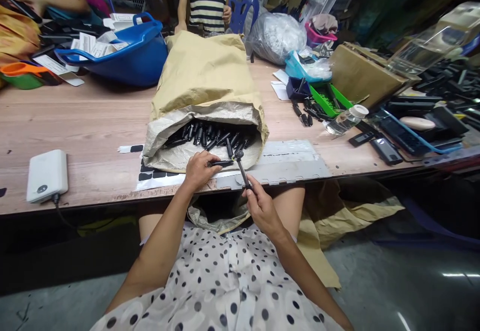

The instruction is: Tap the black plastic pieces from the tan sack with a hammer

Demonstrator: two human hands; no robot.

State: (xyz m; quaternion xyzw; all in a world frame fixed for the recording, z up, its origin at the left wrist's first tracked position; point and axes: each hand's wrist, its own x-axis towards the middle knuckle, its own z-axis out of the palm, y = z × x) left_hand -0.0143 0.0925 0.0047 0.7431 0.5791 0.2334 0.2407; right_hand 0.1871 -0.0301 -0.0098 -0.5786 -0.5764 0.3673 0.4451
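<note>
A large tan paper sack (208,66) lies on the table with its mouth towards me and many slim black tubular parts (202,135) inside. My left hand (201,171) rests at the sack's lower lip, its fingers closed on a black tubular part (224,163) that lies sideways. In my right hand (261,205) is a small hammer-like tool (243,172) with a straight shaft and a dark rounded head. That head is by the right end of the part; whether they touch I cannot tell. An opening of another sack (221,221) shows between my knees.
A white power bank (47,176) with a cable stands at left. Behind it is a blue basin (123,56) holding white boxes. To the right are a green tray (330,100), a clear bottle (345,120) and black casings (386,150). Two people are across the table.
</note>
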